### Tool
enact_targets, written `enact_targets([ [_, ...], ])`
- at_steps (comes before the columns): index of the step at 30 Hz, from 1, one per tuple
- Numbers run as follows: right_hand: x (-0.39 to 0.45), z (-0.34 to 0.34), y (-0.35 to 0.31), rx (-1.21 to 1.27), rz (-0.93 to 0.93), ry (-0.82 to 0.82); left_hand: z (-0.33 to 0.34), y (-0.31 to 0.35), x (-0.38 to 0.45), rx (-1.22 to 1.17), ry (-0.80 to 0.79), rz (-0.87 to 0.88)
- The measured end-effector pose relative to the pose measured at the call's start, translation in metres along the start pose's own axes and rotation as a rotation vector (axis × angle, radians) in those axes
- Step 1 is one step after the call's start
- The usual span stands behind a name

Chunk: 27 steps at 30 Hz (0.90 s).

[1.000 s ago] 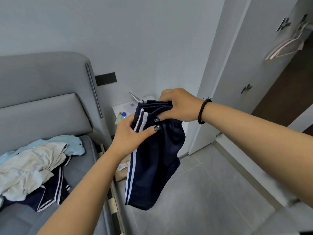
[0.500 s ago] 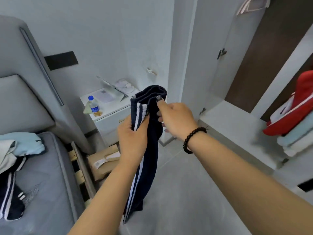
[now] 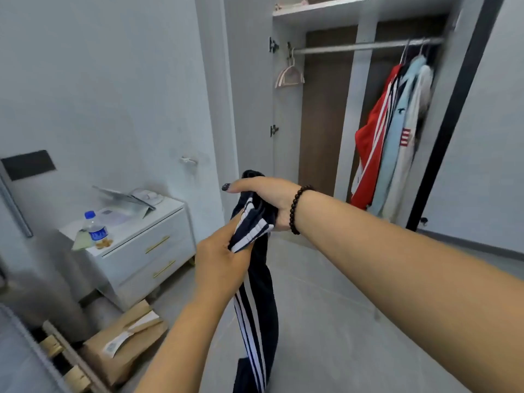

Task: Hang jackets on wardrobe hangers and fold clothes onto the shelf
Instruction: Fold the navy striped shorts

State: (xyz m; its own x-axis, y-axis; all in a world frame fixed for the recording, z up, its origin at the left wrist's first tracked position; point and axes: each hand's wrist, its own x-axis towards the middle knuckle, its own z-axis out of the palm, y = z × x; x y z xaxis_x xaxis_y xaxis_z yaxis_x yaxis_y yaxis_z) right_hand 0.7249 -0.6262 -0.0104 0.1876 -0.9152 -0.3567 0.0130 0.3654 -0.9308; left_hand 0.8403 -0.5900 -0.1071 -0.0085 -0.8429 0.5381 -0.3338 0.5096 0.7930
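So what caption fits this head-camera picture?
Both hands, left and right, grip striped navy trousers before an open wardrobe.

Counted things in the room

Three hanging jackets (image 3: 392, 137), one empty pink hanger (image 3: 289, 75), one navy striped trousers (image 3: 255, 293), one plastic water bottle (image 3: 95, 229), two drawers (image 3: 147, 251), two hands.

white nightstand (image 3: 147, 251) against the wall, two drawers with gold handles. water bottle (image 3: 96, 229) upright on its top near the front left corner. cardboard box (image 3: 124, 344) on the floor below.
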Motion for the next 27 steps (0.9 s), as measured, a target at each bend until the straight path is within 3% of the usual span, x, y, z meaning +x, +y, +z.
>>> enact_targets([
  [4,-0.036,0.040,-0.031,-0.023,-0.088,0.080,-0.045,0.041,0.007,-0.070,0.035,0.014],
  [8,-0.073,0.062,-0.062,0.142,-0.221,0.129,-0.080,0.094,0.013,-0.059,0.042,0.114],
  [15,-0.179,0.031,-0.070,0.256,-0.421,0.147,-0.075,0.157,-0.038,-0.022,0.030,0.246],
  [21,-0.275,-0.052,-0.006,0.240,-0.445,0.320,-0.007,0.134,-0.136,0.225,-0.240,0.283],
  [27,-0.369,-0.130,0.091,0.143,-0.195,0.678,0.062,0.075,-0.230,0.567,-0.624,0.395],
])
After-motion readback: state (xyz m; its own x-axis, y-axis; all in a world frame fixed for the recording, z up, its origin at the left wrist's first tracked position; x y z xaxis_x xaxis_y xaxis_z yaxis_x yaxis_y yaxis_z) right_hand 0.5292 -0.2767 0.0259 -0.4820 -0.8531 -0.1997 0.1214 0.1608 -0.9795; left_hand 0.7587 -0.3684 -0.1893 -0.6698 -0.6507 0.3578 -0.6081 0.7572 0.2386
